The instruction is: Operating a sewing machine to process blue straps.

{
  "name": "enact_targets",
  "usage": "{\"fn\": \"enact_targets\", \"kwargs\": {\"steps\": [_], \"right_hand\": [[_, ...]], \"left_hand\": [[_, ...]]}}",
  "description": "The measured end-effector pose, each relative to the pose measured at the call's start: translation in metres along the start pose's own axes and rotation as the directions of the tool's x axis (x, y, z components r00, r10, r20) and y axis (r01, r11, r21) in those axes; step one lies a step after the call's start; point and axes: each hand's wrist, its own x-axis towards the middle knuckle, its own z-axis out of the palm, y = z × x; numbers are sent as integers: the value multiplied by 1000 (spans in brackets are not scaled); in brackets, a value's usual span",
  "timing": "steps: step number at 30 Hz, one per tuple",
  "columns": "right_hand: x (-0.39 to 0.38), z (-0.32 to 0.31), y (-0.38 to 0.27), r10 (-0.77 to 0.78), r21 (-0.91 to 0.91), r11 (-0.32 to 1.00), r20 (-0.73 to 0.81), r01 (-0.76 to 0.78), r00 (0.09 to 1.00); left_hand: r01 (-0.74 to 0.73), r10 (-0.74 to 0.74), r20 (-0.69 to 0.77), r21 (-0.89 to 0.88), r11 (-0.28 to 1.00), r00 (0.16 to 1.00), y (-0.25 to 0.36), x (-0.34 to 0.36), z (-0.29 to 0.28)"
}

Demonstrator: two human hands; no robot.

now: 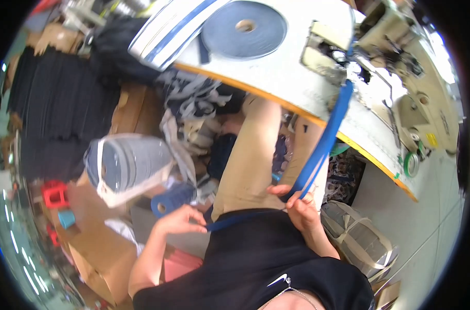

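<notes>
A blue strap (325, 139) runs from the sewing machine's needle area (349, 64) down over the table edge to my lap. My right hand (303, 207) is closed around the strap in front of my body, with several layers at the fingers. Further left, above my lap, my left hand (182, 220) pinches a narrow blue end (222, 222). That end stretches across my black shirt toward the right hand. Whether both lengths are one piece is hidden at the right-hand fingers.
On the white sewing table (255, 77) lies a large grey-blue tape roll (244, 30). A green tape roll (411, 164) sits near its right edge. To the left are a wrapped bundle (129, 163), stacked black fabric (64, 103) and a cardboard box (100, 253). A tied bundle (359, 237) stands right.
</notes>
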Motion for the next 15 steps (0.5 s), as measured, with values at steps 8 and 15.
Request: {"fn": "enact_targets", "kwargs": {"steps": [8,15], "right_hand": [[-3,-8,2,15,62,998,23,-16,1000],[-1,-10,3,16,127,992,46,-21,999]], "left_hand": [[-39,39,1,-113,993,999,23,15,-4],[36,-27,97,-96,995,995,39,24,-9]]}}
